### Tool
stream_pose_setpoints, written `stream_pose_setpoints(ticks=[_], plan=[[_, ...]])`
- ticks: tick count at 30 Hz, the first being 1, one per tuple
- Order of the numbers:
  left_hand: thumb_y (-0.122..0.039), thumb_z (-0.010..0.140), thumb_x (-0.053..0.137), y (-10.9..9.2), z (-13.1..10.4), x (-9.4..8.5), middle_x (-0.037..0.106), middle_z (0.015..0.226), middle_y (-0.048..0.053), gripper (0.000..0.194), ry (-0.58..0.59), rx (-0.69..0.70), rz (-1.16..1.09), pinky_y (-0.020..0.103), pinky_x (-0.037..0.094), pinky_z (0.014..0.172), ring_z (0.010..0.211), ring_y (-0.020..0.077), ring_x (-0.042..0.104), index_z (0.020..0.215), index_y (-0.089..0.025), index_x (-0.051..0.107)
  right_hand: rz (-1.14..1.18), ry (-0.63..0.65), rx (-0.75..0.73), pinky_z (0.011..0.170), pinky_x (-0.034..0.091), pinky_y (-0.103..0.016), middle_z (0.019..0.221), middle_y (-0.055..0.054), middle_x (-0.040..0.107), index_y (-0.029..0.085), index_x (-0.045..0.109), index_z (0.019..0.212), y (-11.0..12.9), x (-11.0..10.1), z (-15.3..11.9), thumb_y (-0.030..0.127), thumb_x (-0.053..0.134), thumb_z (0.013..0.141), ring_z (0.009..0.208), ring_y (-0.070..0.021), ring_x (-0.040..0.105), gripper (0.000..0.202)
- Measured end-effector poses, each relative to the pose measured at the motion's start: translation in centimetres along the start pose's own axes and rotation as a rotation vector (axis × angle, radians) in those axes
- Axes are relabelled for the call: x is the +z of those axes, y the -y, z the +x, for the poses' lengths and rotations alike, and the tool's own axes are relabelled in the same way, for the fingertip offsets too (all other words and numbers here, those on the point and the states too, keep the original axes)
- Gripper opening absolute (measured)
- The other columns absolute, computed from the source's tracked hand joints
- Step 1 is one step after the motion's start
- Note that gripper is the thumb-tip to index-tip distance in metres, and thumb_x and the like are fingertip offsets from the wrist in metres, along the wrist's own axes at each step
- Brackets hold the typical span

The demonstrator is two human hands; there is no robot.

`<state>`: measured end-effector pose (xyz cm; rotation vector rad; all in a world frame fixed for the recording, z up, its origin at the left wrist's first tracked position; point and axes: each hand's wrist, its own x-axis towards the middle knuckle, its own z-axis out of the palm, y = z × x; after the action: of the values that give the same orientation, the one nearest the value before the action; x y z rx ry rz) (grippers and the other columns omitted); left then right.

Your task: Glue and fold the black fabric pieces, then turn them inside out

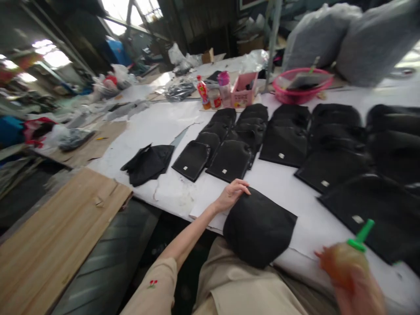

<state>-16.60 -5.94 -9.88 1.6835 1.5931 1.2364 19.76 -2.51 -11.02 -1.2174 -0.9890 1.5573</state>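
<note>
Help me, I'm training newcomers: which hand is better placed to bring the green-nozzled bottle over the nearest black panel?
Probably the right hand: it holds the bottle, while the left hand touches the black panel.

Head-worn view, facing forward, angled down

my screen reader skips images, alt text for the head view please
A person's left hand touches a flat black piece overhanging the near edge of a white table, while the blurred right hand grips a bottle with a green nozzle. Rows of similar black pieces lie beyond.
</note>
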Motion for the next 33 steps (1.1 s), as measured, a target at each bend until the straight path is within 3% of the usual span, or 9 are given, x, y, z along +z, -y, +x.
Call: stream_pose_setpoints(ticks=[2, 5, 10, 13, 17, 19, 23, 28, 33], plan=[[-0.028, 0.102, 0.044, 1.3, 0.5, 1.1, 0.064, 0.115, 0.013, 0.031, 0.069, 0.047, 0.060, 0.040, 0.051, 0.103, 0.117, 0.0225, 0.062, 0.096, -0.017, 0.073, 0.060, -0.104, 0.059, 0.058, 0.061, -0.040, 0.094, -0.008, 0.071, 0.024, 0.065, 0.111, -0.3, -0.5, -0.7, 0.058, 0.079, 0.072, 0.075, -0.0288, 0.072, 0.054], [-0.016, 0.099, 0.046, 1.5, 1.7, 1.8, 0.064, 0.118, 0.012, 0.029, 0.159, 0.128, 0.273, 0.037, 0.053, 0.100, 0.116, 0.0207, 0.063, 0.094, -0.018, 0.074, 0.085, -0.117, 0.066, 0.060, 0.060, -0.037, 0.091, -0.008, 0.071, 0.021, 0.063, 0.110, -0.2, -0.2, -1.1, 0.057, 0.079, 0.073, 0.076, -0.0283, 0.073, 0.054], [-0.005, 0.096, 0.047, -2.2, 1.2, 1.2, 0.065, 0.128, 0.013, 0.030, 0.367, 0.263, 0.580, 0.047, 0.047, 0.111, 0.130, 0.0234, 0.056, 0.109, -0.018, 0.071, 0.068, -0.077, 0.054, 0.060, 0.058, -0.036, 0.091, -0.008, 0.070, 0.021, 0.061, 0.110, 0.4, 0.5, -1.5, 0.057, 0.077, 0.077, 0.077, -0.0279, 0.072, 0.051], [-0.024, 0.096, 0.060, -4.9, -1.3, -0.2, 0.063, 0.134, 0.014, 0.025, 0.503, 0.254, 0.568, 0.047, 0.045, 0.113, 0.133, 0.0260, 0.054, 0.119, -0.019, 0.067, 0.052, -0.065, 0.051, 0.061, 0.058, -0.036, 0.090, -0.006, 0.069, 0.022, 0.061, 0.106, 0.5, 0.6, -1.7, 0.058, 0.077, 0.076, 0.076, -0.0270, 0.071, 0.049], [-0.054, 0.073, 0.083, -6.9, -5.6, -1.0, 0.053, 0.147, 0.017, 0.079, 0.778, 0.310, 0.532, 0.055, 0.039, 0.116, 0.141, 0.0367, 0.044, 0.138, -0.019, 0.056, 0.029, -0.068, 0.075, 0.062, 0.058, -0.037, 0.086, -0.005, 0.070, 0.023, 0.059, 0.107, 0.2, 0.5, -1.6, 0.055, 0.080, 0.073, 0.072, -0.0263, 0.070, 0.051], [-0.043, 0.076, 0.083, -7.0, -7.3, -0.5, 0.049, 0.150, 0.019, 0.077, 0.763, 0.333, 0.623, 0.058, 0.038, 0.117, 0.143, 0.0385, 0.040, 0.142, -0.019, 0.052, 0.007, -0.079, 0.084, 0.063, 0.058, -0.038, 0.086, -0.005, 0.070, 0.023, 0.059, 0.108, -0.2, 0.5, -1.4, 0.054, 0.081, 0.072, 0.072, -0.0258, 0.070, 0.053], [-0.015, 0.091, 0.066, -6.1, -8.9, 0.5, 0.057, 0.143, 0.016, 0.045, 0.635, 0.432, 0.701, 0.051, 0.046, 0.111, 0.140, 0.0323, 0.046, 0.135, -0.020, 0.058, -0.058, -0.085, 0.070, 0.067, 0.059, -0.037, 0.091, -0.005, 0.069, 0.023, 0.060, 0.110, -0.8, 0.2, -1.3, 0.054, 0.081, 0.072, 0.077, -0.0254, 0.069, 0.053], [-0.047, 0.084, 0.073, -5.7, -8.2, 1.1, 0.066, 0.122, 0.016, 0.042, 0.624, 0.390, 0.592, 0.048, 0.054, 0.102, 0.124, 0.0314, 0.058, 0.109, -0.015, 0.065, -0.099, -0.083, 0.039, 0.069, 0.059, -0.037, 0.094, -0.006, 0.069, 0.022, 0.061, 0.113, -1.2, -0.1, -1.4, 0.054, 0.078, 0.075, 0.082, -0.0260, 0.069, 0.052], [-0.050, 0.078, 0.078, -6.8, -6.6, 4.2, 0.065, 0.113, 0.014, 0.043, 0.475, 0.255, 0.532, 0.046, 0.053, 0.098, 0.114, 0.0304, 0.059, 0.100, -0.015, 0.062, -0.145, -0.099, 0.001, 0.073, 0.058, -0.035, 0.097, -0.005, 0.069, 0.022, 0.062, 0.115, -1.7, -0.4, -1.4, 0.052, 0.077, 0.076, 0.087, -0.0252, 0.068, 0.051]])
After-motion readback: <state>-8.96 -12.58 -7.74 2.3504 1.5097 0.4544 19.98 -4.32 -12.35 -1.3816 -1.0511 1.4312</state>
